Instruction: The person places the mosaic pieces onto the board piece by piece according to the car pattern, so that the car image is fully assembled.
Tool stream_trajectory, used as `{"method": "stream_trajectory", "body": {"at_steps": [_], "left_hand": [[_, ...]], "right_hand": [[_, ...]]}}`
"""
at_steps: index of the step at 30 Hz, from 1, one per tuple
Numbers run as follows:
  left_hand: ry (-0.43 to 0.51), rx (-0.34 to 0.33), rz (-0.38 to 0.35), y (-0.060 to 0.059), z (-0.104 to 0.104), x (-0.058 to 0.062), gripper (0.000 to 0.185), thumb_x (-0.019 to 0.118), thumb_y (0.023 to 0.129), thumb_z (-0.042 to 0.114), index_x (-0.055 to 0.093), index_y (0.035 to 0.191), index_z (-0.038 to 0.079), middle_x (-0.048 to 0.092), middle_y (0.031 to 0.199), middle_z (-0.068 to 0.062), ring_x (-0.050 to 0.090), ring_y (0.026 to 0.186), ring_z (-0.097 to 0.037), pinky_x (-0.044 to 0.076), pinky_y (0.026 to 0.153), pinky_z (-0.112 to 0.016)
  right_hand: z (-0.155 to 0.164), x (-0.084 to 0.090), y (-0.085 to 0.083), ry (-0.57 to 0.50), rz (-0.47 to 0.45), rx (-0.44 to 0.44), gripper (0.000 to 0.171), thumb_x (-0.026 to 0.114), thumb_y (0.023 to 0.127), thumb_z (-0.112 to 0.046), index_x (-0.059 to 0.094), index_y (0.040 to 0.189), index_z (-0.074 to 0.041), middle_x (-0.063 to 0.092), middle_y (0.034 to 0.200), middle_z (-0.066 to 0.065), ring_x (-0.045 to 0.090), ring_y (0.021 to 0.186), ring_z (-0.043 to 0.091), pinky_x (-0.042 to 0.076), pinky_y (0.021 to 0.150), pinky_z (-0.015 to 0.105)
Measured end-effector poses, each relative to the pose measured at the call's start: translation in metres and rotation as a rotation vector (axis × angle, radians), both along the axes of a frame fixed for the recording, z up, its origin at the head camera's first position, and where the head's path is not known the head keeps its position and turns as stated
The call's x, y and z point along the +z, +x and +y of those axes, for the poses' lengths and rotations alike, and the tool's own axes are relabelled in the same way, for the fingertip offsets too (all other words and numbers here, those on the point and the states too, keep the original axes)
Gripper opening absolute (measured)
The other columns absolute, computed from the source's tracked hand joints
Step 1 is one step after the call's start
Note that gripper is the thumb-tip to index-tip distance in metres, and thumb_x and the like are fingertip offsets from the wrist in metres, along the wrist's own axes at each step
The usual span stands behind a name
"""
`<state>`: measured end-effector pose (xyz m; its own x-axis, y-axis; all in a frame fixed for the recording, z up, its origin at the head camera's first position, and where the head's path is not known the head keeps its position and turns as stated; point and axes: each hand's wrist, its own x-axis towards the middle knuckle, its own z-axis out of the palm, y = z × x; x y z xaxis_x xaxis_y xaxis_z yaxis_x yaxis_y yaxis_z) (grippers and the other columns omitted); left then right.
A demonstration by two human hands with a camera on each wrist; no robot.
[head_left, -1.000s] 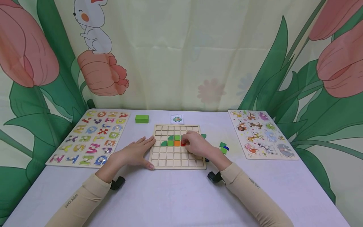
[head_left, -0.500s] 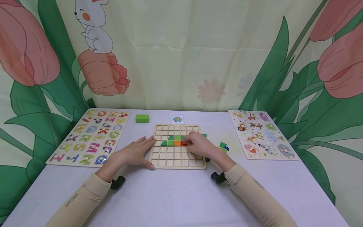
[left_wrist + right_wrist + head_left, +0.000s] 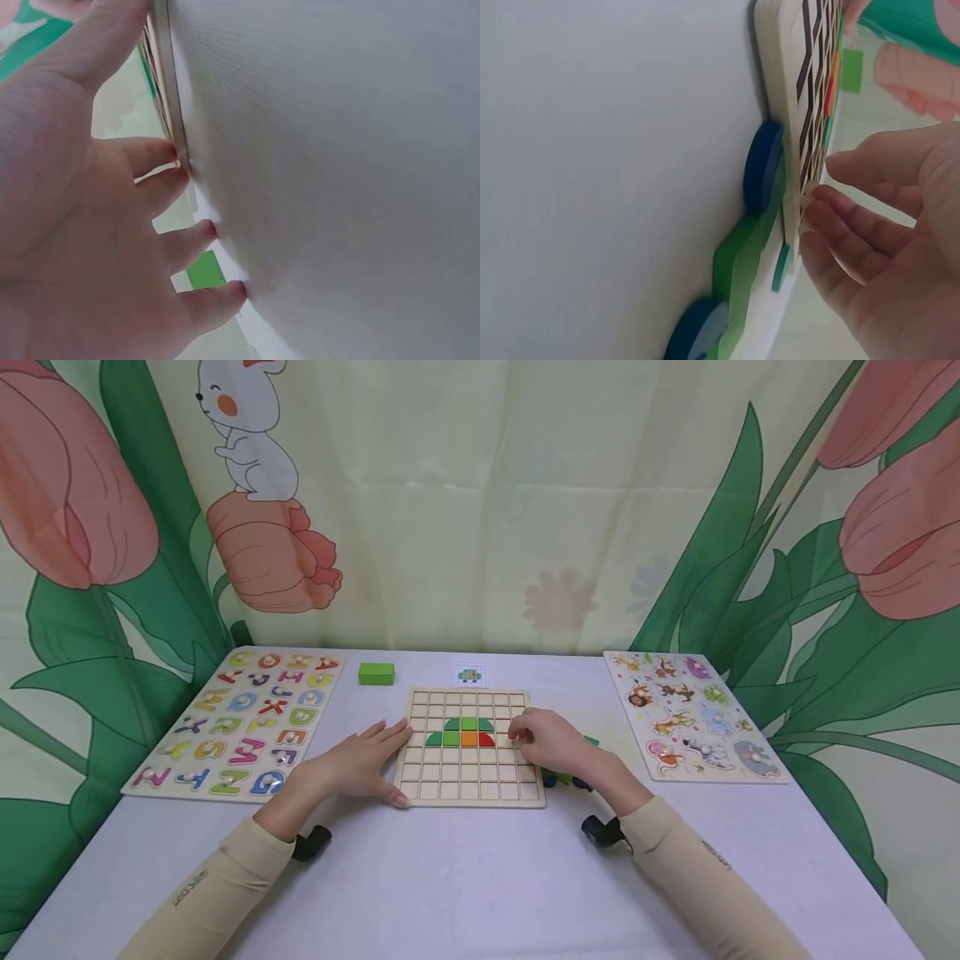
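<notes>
A wooden grid board (image 3: 468, 782) lies mid-table, with green, orange and red pieces set in its cells as a dome shape. The red piece (image 3: 486, 740) is the lower right corner of that shape. My left hand (image 3: 360, 762) rests with spread fingers along the board's left edge. Over the board's right side, my right hand (image 3: 551, 742) hovers with loosely bent fingers. In the right wrist view its thumb and fingers are apart, and nothing shows between them. Blue pieces (image 3: 763, 166) and green pieces (image 3: 739, 262) lie beside the board's right edge, partly hidden by that hand in the head view.
At the left lies an alphabet puzzle board (image 3: 232, 727), and at the right an animal puzzle board (image 3: 693, 718). A green block (image 3: 376, 674) and a small picture card (image 3: 469, 675) with a grid drawing sit behind the grid board. A printed curtain hangs behind the table.
My right hand has moved right, away from the red piece, which now shows fully in the grid. The left hand has stayed at the board's edge.
</notes>
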<state>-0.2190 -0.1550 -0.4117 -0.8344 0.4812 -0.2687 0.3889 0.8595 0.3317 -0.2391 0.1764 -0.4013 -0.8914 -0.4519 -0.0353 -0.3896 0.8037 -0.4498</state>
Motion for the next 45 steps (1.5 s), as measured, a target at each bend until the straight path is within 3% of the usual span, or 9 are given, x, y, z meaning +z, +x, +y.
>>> {"method": "stream_trajectory", "body": {"at_steps": [11,29,45], "left_hand": [[-0.003,-0.001,-0.017,-0.001,0.002,0.001,0.121,0.079,0.067,0.068,0.023,0.159,0.014,0.015,0.169,-0.005,0.011,0.155,-0.041,0.02,0.117,-0.07],[-0.016,-0.019,-0.013,0.0,0.002,0.004,0.119,0.078,0.069,0.066,0.022,0.159,0.012,0.015,0.168,-0.007,0.012,0.154,-0.044,0.021,0.117,-0.069],[-0.011,-0.009,-0.014,0.001,0.002,0.005,0.118,0.079,0.069,0.065,0.023,0.159,0.013,0.015,0.169,-0.006,0.012,0.154,-0.043,0.021,0.118,-0.068]], "right_hand": [[0.029,0.005,-0.003,-0.002,-0.039,-0.1,0.027,0.058,0.086,0.001,0.073,0.105,-0.011,0.066,0.094,0.001,0.056,0.086,0.018,0.05,0.073,0.029],[0.082,0.017,-0.006,0.069,-0.059,-0.174,0.024,0.062,0.088,-0.002,0.072,0.11,-0.005,0.067,0.097,0.008,0.056,0.086,0.023,0.051,0.073,0.031],[0.104,0.004,-0.009,0.097,-0.109,-0.2,0.021,0.065,0.087,-0.005,0.071,0.107,-0.006,0.062,0.089,0.007,0.053,0.08,0.02,0.044,0.066,0.029]]}}
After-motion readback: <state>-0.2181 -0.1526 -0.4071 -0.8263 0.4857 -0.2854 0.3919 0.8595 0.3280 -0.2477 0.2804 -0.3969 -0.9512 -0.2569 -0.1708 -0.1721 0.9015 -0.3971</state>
